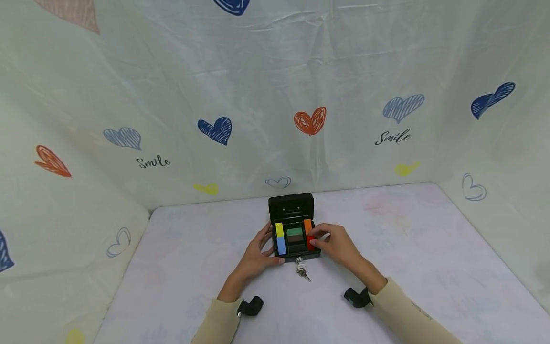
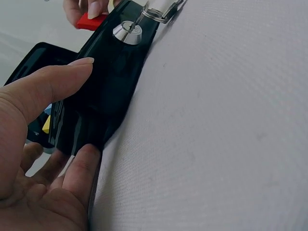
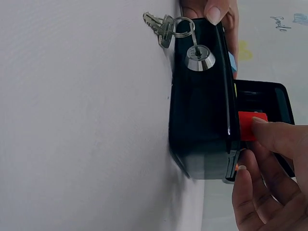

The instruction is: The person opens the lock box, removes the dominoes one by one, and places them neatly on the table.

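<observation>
Red block [image 3: 246, 126], pinched in my right hand [image 1: 337, 243], pokes up at the front right of the box [image 3: 204, 110] on the surface [image 1: 193, 267]. My left hand [image 1: 254, 258] grips the box's front left corner. Its lid [image 1: 291, 207] stands raised, keys [image 1: 302, 270] hang from the lock [image 3: 199, 58], and a yellow block [image 1: 280, 230] and a blue block [image 1: 281, 246] sit inside, left.
</observation>
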A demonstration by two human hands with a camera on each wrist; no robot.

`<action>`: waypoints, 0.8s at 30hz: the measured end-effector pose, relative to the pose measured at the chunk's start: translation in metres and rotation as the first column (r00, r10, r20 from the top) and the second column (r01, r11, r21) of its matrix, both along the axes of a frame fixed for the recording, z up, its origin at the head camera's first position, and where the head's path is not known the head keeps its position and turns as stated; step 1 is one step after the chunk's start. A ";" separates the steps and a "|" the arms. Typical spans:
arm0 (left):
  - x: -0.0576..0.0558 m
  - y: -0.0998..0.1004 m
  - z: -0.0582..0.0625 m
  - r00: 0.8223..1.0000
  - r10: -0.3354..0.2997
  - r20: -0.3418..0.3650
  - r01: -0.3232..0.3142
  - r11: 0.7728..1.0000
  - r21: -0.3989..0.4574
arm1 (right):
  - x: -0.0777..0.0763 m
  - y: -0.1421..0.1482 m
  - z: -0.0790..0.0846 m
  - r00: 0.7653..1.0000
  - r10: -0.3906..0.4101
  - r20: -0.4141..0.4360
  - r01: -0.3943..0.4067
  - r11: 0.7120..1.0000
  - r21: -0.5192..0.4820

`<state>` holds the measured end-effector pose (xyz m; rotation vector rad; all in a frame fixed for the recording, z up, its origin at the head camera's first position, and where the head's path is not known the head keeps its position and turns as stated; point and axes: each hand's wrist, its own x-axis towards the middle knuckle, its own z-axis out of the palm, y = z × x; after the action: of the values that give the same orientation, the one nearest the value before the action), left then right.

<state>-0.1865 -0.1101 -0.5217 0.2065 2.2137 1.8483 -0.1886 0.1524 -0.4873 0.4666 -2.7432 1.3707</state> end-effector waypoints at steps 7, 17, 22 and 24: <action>0.000 -0.001 0.001 1.000 -0.007 0.001 0.007 1.000 0.011 | 0.000 0.001 0.000 1.000 -0.001 0.015 0.002 0.999 -0.054; 0.001 -0.001 0.002 1.000 -0.022 -0.016 0.022 1.000 -0.005 | -0.002 0.011 0.002 0.999 0.024 0.047 -0.018 0.992 -0.124; 0.000 -0.002 0.000 0.999 -0.031 -0.022 0.031 1.000 -0.005 | -0.004 0.018 0.004 0.997 0.021 0.068 -0.011 0.990 -0.141; -0.001 -0.001 -0.001 1.000 -0.027 -0.011 0.027 1.000 0.001 | -0.004 0.021 0.004 0.997 0.007 0.079 0.004 0.990 -0.142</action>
<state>-0.1874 -0.1115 -0.5231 0.2470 2.2061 1.8390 -0.1927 0.1730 -0.4830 0.4149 -2.6802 1.6049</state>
